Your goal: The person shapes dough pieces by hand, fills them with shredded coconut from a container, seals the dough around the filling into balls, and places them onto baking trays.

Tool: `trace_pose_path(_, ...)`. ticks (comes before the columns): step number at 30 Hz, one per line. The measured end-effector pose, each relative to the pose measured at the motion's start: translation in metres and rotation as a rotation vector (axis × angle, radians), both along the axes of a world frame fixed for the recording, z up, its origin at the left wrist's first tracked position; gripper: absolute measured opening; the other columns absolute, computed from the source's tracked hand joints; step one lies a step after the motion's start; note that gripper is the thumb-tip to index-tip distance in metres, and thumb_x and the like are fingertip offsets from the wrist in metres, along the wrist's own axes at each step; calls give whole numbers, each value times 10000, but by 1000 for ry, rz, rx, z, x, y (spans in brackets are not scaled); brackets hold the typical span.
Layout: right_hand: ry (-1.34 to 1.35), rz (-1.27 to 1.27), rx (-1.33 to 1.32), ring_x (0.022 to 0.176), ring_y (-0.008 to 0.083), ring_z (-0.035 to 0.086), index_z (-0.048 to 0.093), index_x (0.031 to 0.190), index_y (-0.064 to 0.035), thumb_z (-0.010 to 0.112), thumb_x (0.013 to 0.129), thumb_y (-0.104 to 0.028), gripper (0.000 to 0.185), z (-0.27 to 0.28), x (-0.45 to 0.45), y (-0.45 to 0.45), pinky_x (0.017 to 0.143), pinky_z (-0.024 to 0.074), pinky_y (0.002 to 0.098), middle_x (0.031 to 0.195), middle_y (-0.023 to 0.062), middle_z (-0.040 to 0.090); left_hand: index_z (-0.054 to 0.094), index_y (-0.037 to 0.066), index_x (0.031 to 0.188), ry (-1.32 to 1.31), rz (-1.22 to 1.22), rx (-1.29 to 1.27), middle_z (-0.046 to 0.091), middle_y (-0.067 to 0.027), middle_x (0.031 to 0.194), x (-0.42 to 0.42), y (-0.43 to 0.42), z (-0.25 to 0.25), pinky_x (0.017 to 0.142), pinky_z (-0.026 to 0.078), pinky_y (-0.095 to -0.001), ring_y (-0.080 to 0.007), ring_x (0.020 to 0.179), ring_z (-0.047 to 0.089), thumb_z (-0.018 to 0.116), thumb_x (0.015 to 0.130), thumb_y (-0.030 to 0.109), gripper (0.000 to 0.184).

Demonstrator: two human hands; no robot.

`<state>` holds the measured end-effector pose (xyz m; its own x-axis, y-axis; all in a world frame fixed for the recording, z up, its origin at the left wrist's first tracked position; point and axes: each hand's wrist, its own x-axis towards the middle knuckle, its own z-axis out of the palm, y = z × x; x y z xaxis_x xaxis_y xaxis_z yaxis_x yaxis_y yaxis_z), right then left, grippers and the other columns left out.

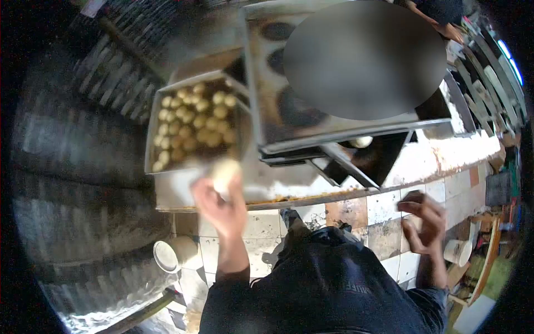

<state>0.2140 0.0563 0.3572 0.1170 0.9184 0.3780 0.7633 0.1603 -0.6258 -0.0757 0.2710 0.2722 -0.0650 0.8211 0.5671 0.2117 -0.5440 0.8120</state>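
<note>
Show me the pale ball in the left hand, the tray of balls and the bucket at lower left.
Pale ball (226, 172): head view, middle of its blurred upper side.
Tray of balls (152, 131): head view, left rim.
Bucket (187, 251): head view, side wall.

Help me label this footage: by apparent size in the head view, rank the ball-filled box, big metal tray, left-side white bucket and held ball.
Largest to smallest:
- big metal tray
- ball-filled box
- white bucket
- held ball, blurred

Left hand (219, 203) holding a pale round ball (226, 171), tray of similar balls (194, 119) beyond, right hand (425, 222) raised
</note>
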Motion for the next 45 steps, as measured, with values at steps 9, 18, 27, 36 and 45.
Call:
trace_pose_path(9,647,-321,242,1012,230,657,651,1154,17,742,781,-53,390,-38,47,-123,810,552,335,1063,188,647,291,-42,1467,99,-1131,67,469,-183,1339,227,-204,35,971,459,-378,-293,1189,518,840,723,251,970)
trace_pose_path(18,167,-554,653,938,326,685,603,1172,78,634,887,-97,336,-49,135,-248,824,535,352,1019,224,682,617,-1,1237,-61,-1342,-7,529,-86,1024,357,-336,27,790,499,-250,-156,934,586,688,894,115,369)
trace_pose_path(27,82,-1011,706,543,227,586,652,846,2,535,972,-217,278,-103,264,-241,514,453,317,677,118,603,545,-77,1233,289,-1529,-124,622,-270,1165,485,-357,20,919,487,-382,-369,1080,634,575,950,223,413)
trace_pose_path(36,272,-657,349,971,364,583,617,1063,2,455,967,-274,334,-108,402,-145,857,464,399,1065,224,569,490,-15,1293,-460,-1772,-1432,600,-103,1160,602,-240,-68,957,458,-323,-188,1112,573,438,1030,260,384)
trace_pose_path(45,-3,-201,-279,802,364,664,707,920,-19,684,787,-74,146,-188,585,19,759,530,397,909,195,681,217,-58,1482,-529,-1600,-1190,345,-222,1499,612,-129,-68,1141,280,-417,-272,1377,377,449,1002,225,603)
